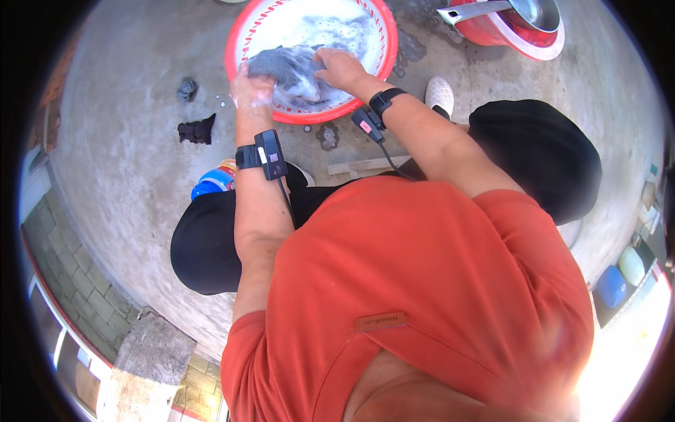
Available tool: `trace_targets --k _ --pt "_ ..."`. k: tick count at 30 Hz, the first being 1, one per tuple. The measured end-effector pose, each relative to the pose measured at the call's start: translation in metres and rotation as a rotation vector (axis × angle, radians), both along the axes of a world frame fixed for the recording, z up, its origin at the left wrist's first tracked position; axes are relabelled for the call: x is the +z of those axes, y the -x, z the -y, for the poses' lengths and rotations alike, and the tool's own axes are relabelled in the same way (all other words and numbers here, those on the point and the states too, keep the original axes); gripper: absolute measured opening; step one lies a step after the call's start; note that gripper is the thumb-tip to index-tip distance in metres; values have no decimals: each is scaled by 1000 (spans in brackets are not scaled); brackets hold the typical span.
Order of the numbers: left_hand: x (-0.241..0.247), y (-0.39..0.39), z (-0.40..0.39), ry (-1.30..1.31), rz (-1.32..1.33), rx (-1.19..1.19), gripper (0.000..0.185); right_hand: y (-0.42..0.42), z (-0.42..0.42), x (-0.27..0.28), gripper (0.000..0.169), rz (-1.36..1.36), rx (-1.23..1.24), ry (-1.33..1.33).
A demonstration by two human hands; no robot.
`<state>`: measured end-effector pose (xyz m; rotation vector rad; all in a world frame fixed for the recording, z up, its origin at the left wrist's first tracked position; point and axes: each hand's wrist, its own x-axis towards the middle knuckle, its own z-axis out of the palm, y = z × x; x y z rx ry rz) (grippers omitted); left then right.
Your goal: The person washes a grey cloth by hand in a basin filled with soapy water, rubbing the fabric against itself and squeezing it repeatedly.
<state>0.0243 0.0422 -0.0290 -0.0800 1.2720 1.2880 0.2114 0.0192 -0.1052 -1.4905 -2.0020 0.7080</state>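
A red-rimmed basin (389, 53) with a white inside holds sudsy water at the top of the view. Over its near part, my left hand (253, 87) grips the left end of a wet grey cloth (287, 66); foam covers the fingers and wrist. At the cloth's right end is my right hand (337, 66), its fingers curled onto the fabric. The cloth's lower folds rest in the suds between both hands.
A red basin (474, 29) with a metal dipper (535, 13) stands at upper right. On the concrete floor lie a steel-wool scrubber (186, 89) and a dark cloth (196, 130), left of the basin. A blue-capped container (213, 182) is beside my left knee.
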Motion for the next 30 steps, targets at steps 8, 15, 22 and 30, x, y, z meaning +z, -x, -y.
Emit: trace_targets --k 8,15,22,30 --pt "8 24 -2 -186 -386 -50 29 -24 -32 24 19 -532 -172 254" --pt "-3 40 -2 -276 -1312 -212 23 -36 -72 33 30 -319 -103 -378" --pt "-22 1 31 119 -383 -349 64 -26 -55 54 14 -1227 -617 687" --pt "-41 -28 36 -52 86 -493 73 -27 -31 147 46 -811 165 -27"
